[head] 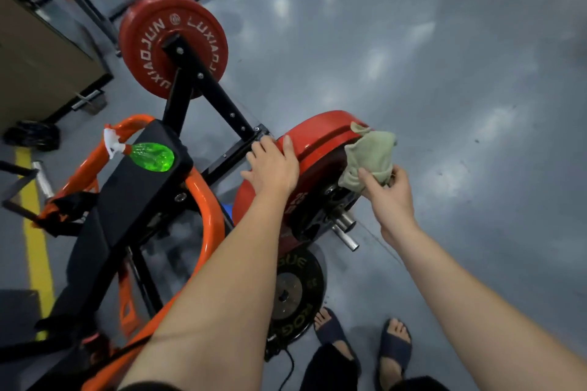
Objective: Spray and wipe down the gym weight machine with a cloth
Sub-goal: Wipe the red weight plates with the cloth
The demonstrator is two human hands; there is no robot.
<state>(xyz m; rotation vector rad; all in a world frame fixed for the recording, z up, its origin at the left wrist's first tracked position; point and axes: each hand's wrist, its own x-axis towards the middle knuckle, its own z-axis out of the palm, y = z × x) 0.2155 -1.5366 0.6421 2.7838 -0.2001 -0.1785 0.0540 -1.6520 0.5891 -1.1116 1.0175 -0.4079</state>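
The right hand [389, 197] pinches a crumpled pale green cloth [370, 155] between its thumb and curled fingers. The bunched fabric above the grip lies against the outer face and rim of a big red rubber weight plate [320, 136], which stands upright on the machine. Just left of that grip, across the plate's thickness, the left hand [273, 163] lies flat on the plate's rim with straight, spread fingers, grasping nothing. Below the cloth grip a short polished steel sleeve end [344, 228] juts out from the plate's hub. Lower again, toward the person, a smaller black weight plate with pale lettering [298, 292] stands beside two feet in dark slide sandals [330, 327]. Well left of both hands a translucent green spray bottle with a white trigger head [149, 155] lies on its side on a black padded seat [139, 197], touched by neither hand. Orange steel tubing [208, 222] curves round the seat. Beyond the left hand a black steel arm [219, 98] runs up to a second red plate lettered LUXIAOJUN [143, 51]. Glossy grey floor [444, 73] spreads out to the right of the cloth
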